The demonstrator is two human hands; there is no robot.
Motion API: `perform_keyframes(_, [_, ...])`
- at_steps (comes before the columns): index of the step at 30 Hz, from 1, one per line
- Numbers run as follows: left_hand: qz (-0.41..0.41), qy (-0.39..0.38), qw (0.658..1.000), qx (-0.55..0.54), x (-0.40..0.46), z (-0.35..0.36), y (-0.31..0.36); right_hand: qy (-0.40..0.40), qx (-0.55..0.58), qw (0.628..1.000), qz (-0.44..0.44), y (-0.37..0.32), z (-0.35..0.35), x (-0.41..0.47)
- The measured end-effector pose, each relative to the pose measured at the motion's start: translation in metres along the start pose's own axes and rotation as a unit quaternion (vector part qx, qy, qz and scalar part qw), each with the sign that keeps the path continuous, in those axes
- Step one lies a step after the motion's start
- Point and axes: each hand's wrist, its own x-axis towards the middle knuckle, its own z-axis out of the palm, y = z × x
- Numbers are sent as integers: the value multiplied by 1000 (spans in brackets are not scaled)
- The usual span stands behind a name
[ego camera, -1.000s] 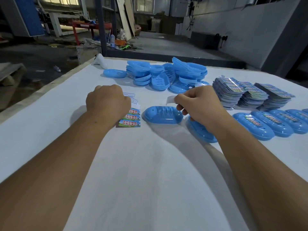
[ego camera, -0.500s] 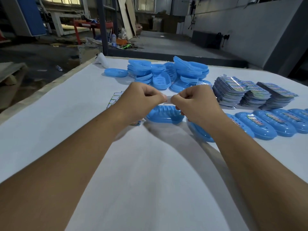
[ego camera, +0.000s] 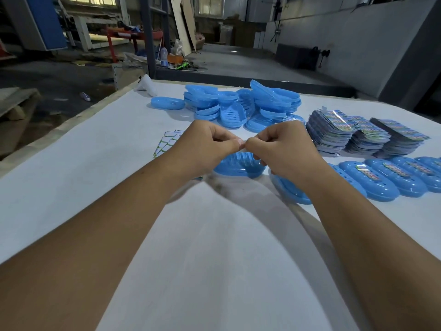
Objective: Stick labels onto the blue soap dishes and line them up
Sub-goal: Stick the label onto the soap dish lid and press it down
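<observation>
Both hands are up over the table, and pinched between them is a small label (ego camera: 241,142), just a pale sliver showing where the fingertips meet. The left hand (ego camera: 207,145) has its fingers curled in, thumb and forefinger nipping one edge of the label; the right hand (ego camera: 284,149) mirrors it, fingers curled, nipping the other edge. The two hands are touching at the tips.

Directly beneath them sits a blue soap dish (ego camera: 238,164), ridged side up, partly hidden by the knuckles. Under the right wrist, another dish (ego camera: 290,191) peeks out. Off to the right of the right hand runs a row of dishes (ego camera: 391,179) side by side, each with a colourful label on top. Beyond that row, past the right hand, stand stacks of labels (ego camera: 358,132) fanned out. Straight ahead of both hands is a heap of blue dishes (ego camera: 241,105), jumbled, with one lone dish (ego camera: 167,103) lying just left of the heap. Just beyond the left hand, a sheet of label backing (ego camera: 168,140) lies on the white table (ego camera: 71,163).
</observation>
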Motion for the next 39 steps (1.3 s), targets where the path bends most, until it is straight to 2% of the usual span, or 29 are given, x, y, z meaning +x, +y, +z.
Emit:
perform_keyframes(8, [-35, 1, 999, -28, -1, 2, -3, -13, 29, 999, -4, 1, 0, 1])
perform_keyframes(13, [-87, 71, 992, -60, 1, 1, -2, -47, 60, 995, -59, 0, -1, -2])
perform_keyframes(18, [-112, 116, 985, -63, 3, 0, 2, 18, -1, 1000, -24, 7, -1, 5])
perform_keyframes(31, [-113, 106, 987, -41, 9, 4, -9, 27, 13, 998, 46, 10, -3, 9])
perform_keyframes(39, [-101, 92, 990, 28, 14, 16, -20, 6, -63, 997, 34, 16, 2, 13])
